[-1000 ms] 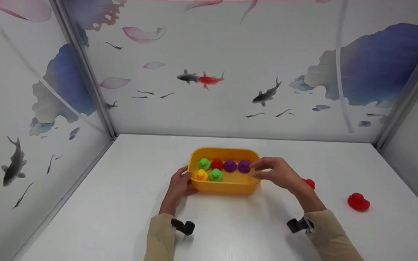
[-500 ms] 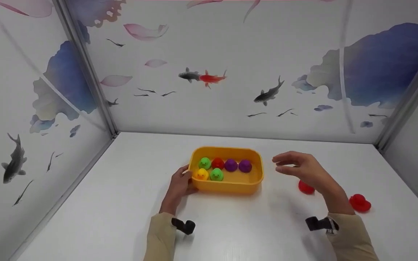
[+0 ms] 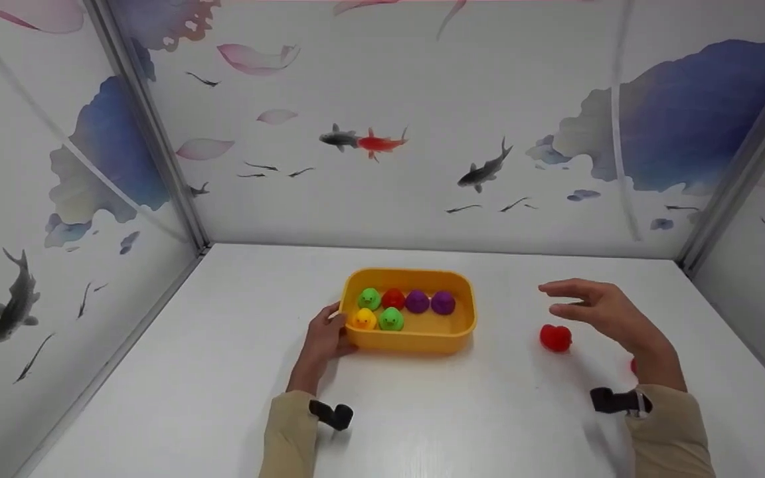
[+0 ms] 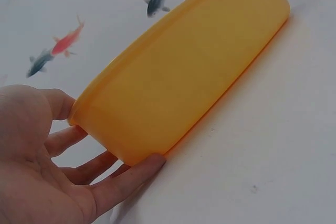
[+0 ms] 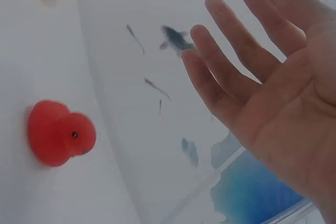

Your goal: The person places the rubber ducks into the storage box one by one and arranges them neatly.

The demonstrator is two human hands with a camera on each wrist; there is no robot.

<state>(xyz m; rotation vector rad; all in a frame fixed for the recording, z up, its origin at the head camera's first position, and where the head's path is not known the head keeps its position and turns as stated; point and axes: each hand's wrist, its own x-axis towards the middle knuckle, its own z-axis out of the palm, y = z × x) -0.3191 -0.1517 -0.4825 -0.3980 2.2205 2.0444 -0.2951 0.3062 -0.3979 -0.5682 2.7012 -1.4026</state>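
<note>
In the head view, a yellow plastic tub stands on the table with rubber ducks inside. Two are green, a front one and a back one; one is yellow, one red, and a purple pair sits at the back. My left hand grips the tub's left end, thumb at the rim and fingers along the end wall. Holding nothing, my right hand hovers with spread fingers above and right of a red rubber duck on the table.
Another red thing is mostly hidden behind the right wrist. White panels printed with fish and petals enclose the white table at the back and both sides. Black wrist cameras sit at both cuffs.
My right hand has moved from the tub's right end, away to the right, to near the red duck. The left hand stays at the tub, and the ducks inside keep their places.
</note>
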